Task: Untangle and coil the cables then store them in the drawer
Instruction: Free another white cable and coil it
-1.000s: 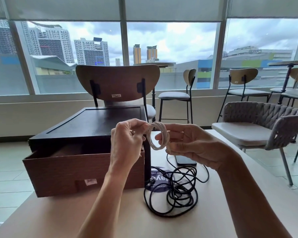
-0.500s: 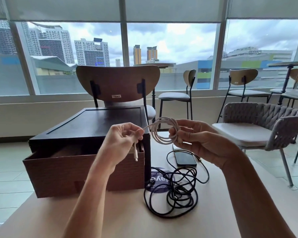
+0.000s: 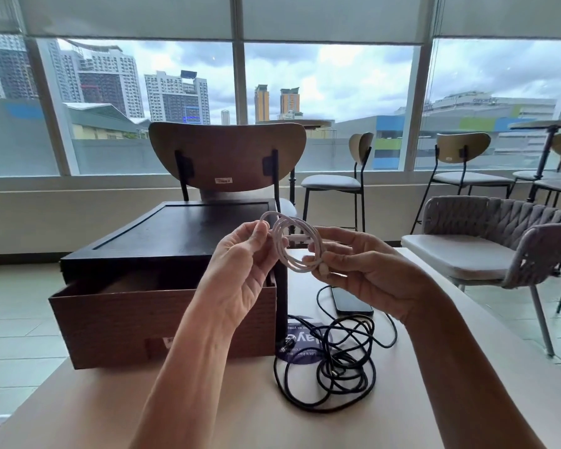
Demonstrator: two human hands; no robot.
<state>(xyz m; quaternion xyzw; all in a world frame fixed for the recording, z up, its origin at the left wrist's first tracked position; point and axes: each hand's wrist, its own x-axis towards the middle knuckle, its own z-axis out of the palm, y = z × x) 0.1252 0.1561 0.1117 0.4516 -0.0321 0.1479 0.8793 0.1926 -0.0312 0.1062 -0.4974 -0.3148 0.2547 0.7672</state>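
A white cable (image 3: 297, 244) wound into a small coil is held in the air between both hands, above the table. My left hand (image 3: 240, 273) pinches the coil's left side at the top. My right hand (image 3: 366, 273) grips its right and lower side, with a connector end sticking out by the fingers. Below, a tangled black cable (image 3: 334, 361) lies loose on the beige table (image 3: 110, 416). To the left stands a dark wooden box (image 3: 175, 234) whose brown drawer (image 3: 127, 322) is pulled open; its inside is mostly hidden.
A dark phone (image 3: 350, 301) lies flat behind the black cable, and a blue printed card (image 3: 300, 343) sits under its near loops. A wooden-backed chair (image 3: 227, 157) stands behind the box. A woven grey armchair (image 3: 499, 241) is at the right.
The white cable's loose end, which hung from my left hand half a second ago, is now wrapped into the coil. Both hands have closed in on the coil.
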